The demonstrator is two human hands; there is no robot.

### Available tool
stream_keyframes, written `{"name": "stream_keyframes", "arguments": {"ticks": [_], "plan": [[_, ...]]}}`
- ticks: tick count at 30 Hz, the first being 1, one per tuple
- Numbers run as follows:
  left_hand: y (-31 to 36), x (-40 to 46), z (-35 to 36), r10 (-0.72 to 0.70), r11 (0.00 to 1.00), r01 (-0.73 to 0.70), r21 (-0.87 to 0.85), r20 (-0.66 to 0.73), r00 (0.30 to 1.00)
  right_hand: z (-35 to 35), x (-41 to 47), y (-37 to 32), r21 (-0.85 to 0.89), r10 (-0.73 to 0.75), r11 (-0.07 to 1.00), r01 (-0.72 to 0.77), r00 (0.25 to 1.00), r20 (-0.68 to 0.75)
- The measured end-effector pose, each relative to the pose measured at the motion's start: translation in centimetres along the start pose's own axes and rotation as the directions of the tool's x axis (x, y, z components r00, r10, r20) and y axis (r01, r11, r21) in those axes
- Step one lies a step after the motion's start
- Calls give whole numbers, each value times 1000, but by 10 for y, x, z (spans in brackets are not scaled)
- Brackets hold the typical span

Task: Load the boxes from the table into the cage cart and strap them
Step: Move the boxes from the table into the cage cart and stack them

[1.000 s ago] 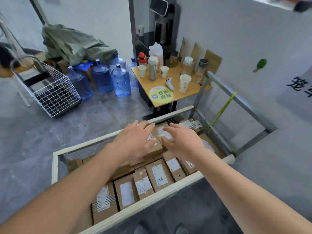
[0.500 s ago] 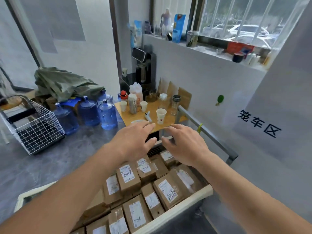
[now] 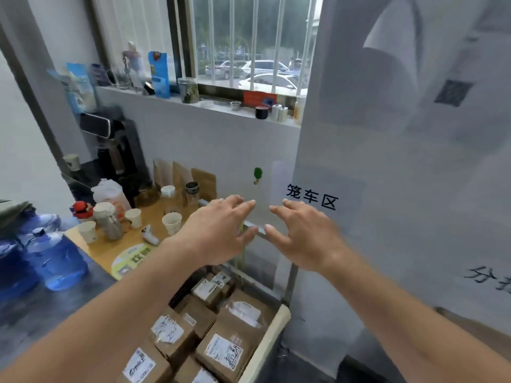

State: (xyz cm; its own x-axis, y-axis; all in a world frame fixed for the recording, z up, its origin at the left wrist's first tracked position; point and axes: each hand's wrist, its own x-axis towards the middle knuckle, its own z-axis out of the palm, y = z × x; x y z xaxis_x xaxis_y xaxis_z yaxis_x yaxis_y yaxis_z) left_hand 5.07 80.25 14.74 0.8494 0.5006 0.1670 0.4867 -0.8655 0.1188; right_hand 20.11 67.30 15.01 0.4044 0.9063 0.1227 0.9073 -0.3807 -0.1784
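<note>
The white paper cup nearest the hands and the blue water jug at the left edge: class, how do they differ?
The white paper cup is small, opaque and open-topped; the blue water jug is far larger, see-through and narrows to a neck. The cup stands on the wooden table; the jug stands lower, beside it. Both are upright.

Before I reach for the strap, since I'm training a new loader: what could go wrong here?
The left hand and right hand hover open near the cart's grey rail; fingers might get pinched there. The boxes lie unevenly stacked and could shift while unstrapped. Paper cups on the nearby table could be knocked by an elbow.
</note>
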Motion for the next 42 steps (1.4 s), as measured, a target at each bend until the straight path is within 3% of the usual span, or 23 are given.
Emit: {"name": "stream_keyframes", "arguments": {"ticks": [7,17,32,42], "plan": [[54,53,9,293,954,-292,-69,4,956,-23,-44,43,-29,297,954,-299,953,-62],[199,98,38,577,814,-568,-126,56,815,-50,-141,139,23,605,795,-606,790,-97],[482,152,98,807,585,-780,-221,70,586,-85,-298,334,-14,844,521,-854,517,-143],[630,183,142,920,390,-872,-296,96,379,-86,-365,425,-10,958,256,-967,256,-127]]}}
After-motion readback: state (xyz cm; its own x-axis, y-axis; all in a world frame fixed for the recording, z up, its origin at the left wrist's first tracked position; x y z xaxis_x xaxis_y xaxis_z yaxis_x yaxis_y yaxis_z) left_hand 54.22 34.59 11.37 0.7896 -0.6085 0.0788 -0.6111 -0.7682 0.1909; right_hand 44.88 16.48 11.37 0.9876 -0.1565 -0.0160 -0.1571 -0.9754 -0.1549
